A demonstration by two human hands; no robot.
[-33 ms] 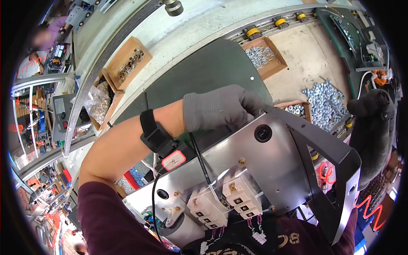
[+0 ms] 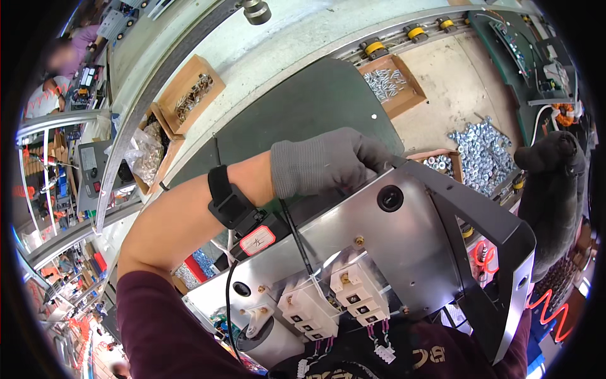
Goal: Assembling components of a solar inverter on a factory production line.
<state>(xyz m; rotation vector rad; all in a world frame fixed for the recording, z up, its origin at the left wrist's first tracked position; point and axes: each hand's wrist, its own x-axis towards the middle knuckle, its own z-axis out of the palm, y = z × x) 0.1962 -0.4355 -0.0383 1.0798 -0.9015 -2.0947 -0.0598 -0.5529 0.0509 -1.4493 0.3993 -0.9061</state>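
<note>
A sheet-metal chassis [image 2: 410,252] stands tilted close to my body, with a dark angled bracket [image 2: 486,208] along its right side. On its face sit two cream modules [image 2: 361,292] with thin wires, a grey cylinder [image 2: 271,341] and a black grommet [image 2: 390,198]. My left hand [image 2: 331,161], in a grey glove, is closed at the far upper edge of the chassis; its fingertips are partly hidden. My right hand [image 2: 549,167], in a dark glove, is beyond the bracket with curled fingers. What it holds, if anything, cannot be made out.
Behind the chassis lies a dark green board [image 2: 284,114]. Screws fill a cardboard tray [image 2: 410,95], and a heap of loose nuts and bolts [image 2: 483,155] lies farther right. Another box of screws [image 2: 189,95] stands left. A red coiled cord [image 2: 549,312] hangs at right.
</note>
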